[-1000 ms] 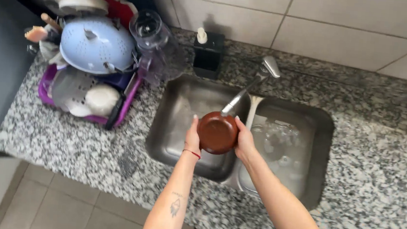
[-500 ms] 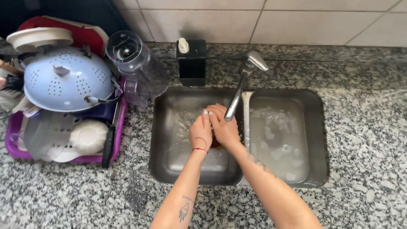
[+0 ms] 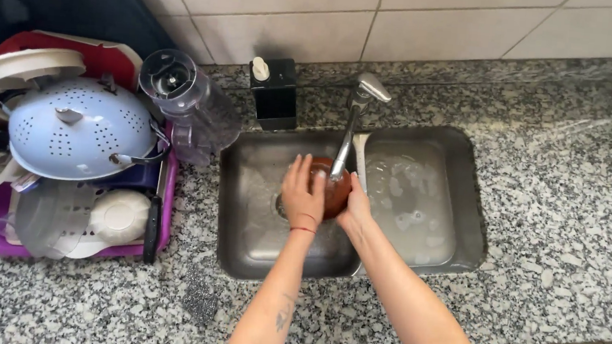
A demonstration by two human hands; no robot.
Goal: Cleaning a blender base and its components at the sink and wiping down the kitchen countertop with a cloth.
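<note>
Lowered under the steel faucet (image 3: 352,128), hands (image 3: 302,196) rub a round brown bowl (image 3: 334,191).

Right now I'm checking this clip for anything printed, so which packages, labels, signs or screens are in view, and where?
None: no package, label, sign or screen shows.
Nearest thing to a container: a black box-shaped soap dispenser with a white pump top, on the granite counter behind the sink, left of the tap; no label is visible on it.

Bright even daylight, sheen on the granite counter (image 3: 576,210), soft shadows, edges perhaps slightly bowed, mild blur.
</note>
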